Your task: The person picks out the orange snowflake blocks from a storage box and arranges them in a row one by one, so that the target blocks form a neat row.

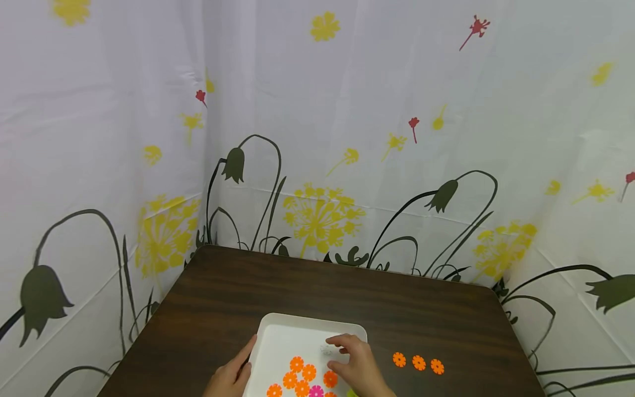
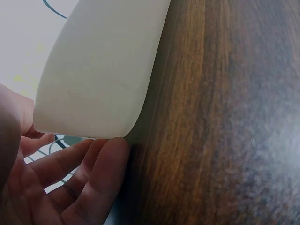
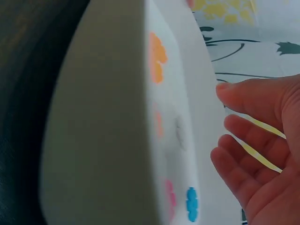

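A white tray (image 1: 283, 336) lies on the table, holding several flower-shaped notched discs, mostly orange (image 1: 296, 364), with a pink one (image 1: 316, 391) and a partly hidden yellow-green one (image 1: 351, 393). The right wrist view also shows a blue disc (image 3: 192, 204) in it. My left hand (image 1: 230, 375) rests against the tray's left edge, fingertips touching the rim and outer wall. Above the tray's right part is my right hand (image 1: 359, 365), thumb and fingers apart with nothing between them. A small greyish speckled patch (image 1: 327, 349) shows near its fingertips; what it is I cannot tell.
Three orange discs (image 1: 419, 363) lie in a row on the dark wooden table (image 1: 317, 292), right of the tray. Behind and beside the table hangs a white curtain (image 1: 317, 110) printed with flowers.
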`<state>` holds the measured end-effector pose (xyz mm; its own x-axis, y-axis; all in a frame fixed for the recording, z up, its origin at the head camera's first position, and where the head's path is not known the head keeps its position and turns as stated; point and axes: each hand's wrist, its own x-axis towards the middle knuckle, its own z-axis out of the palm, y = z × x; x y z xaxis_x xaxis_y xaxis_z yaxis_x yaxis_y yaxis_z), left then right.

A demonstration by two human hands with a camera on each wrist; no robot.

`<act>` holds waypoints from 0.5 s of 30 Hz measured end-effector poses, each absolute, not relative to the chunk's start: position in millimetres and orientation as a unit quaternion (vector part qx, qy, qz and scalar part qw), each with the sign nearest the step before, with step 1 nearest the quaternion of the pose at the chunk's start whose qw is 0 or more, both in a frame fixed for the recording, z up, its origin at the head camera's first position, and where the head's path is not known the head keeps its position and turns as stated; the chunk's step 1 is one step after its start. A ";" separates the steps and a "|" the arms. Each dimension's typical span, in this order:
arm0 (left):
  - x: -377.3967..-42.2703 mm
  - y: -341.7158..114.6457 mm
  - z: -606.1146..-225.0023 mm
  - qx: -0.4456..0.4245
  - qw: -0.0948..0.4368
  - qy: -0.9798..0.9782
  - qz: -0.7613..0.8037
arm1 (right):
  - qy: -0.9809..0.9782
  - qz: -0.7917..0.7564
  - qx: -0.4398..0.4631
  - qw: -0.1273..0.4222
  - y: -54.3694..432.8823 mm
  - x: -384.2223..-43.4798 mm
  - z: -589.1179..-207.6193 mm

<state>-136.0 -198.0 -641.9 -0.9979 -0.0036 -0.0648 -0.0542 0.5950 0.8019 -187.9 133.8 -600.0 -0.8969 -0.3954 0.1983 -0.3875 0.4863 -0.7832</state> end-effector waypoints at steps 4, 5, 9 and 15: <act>-134.3 -195.6 -626.0 -0.002 0.036 0.891 0.452 | 0.851 -0.481 -0.211 0.023 132.4 -183.6 -607.9; -134.4 -195.4 -624.7 -0.001 0.040 0.892 0.450 | 0.848 -0.488 -0.205 0.040 132.1 -182.9 -608.9; -133.5 -194.7 -621.8 -0.008 0.048 0.896 0.442 | 0.846 -0.483 -0.210 0.082 130.9 -182.5 -612.1; -131.8 -198.7 -629.1 0.013 0.028 0.889 0.457 | 0.868 -0.428 -0.236 0.091 129.6 -182.1 -615.7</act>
